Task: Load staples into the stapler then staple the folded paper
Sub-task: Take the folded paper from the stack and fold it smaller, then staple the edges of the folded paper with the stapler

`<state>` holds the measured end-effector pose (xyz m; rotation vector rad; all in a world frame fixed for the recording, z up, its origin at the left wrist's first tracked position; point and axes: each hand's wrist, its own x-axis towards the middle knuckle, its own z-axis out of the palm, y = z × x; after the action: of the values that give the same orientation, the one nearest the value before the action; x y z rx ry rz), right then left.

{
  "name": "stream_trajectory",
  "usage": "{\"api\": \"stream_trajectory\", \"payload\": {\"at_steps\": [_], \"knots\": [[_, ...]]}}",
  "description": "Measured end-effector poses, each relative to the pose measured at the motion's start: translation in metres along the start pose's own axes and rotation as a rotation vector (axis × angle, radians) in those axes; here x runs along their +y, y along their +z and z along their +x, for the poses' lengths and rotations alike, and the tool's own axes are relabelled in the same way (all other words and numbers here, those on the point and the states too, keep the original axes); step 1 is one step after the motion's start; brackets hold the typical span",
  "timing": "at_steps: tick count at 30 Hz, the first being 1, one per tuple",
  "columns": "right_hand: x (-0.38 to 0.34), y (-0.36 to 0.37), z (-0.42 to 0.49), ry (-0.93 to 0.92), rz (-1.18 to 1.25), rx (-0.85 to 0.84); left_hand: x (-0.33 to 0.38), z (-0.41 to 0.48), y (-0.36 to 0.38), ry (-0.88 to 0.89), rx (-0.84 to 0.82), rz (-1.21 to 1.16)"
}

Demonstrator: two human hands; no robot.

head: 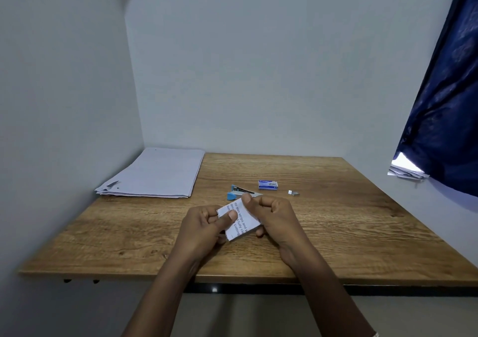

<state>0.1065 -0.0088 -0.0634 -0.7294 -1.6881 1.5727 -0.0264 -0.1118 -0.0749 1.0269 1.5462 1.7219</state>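
— since both hands are busy with it, why hold the folded paper [239, 219] up off the wooden table [336, 220] like that?

— likely to press the fold flat before stapling. the left hand [204, 226] pinches its left edge, thumb on top; the right hand [274, 215] closes on its right edge, thumb at the upper corner.

— and the blue stapler [239, 193]?

— lying open just behind the paper, untouched, so loading looks not yet done. the staple box [268, 184] sits behind the stapler to the right, a loose staple strip [293, 193] further right of the stapler, a stack of sheets [155, 173] well left of it.
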Motion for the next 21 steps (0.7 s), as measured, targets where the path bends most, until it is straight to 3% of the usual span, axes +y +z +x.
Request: {"api": "stream_trajectory", "payload": {"at_steps": [4, 7, 10, 12, 16, 21], "knots": [[-0.001, -0.003, 0.016, 0.014, -0.007, 0.151, -0.003, 0.006, -0.002, 0.002, 0.061, 0.032], [-0.003, -0.013, 0.043, -0.155, -0.362, 0.336, -0.005, 0.014, -0.008, 0.003, 0.113, 0.086], [-0.010, -0.016, 0.067, -0.246, -0.835, 0.244, -0.006, 0.025, -0.011, -0.021, 0.129, 0.094], [-0.011, -0.012, 0.076, -0.230, -0.981, 0.085, -0.006, 0.033, -0.011, -0.056, 0.134, 0.061], [-0.006, 0.001, 0.081, -0.237, -1.118, -0.138, -0.011, 0.051, -0.015, -0.101, 0.197, 0.056], [-0.002, 0.003, 0.085, -0.246, -1.069, -0.081, -0.007, 0.077, -0.020, -0.180, 0.196, -0.060]]}}
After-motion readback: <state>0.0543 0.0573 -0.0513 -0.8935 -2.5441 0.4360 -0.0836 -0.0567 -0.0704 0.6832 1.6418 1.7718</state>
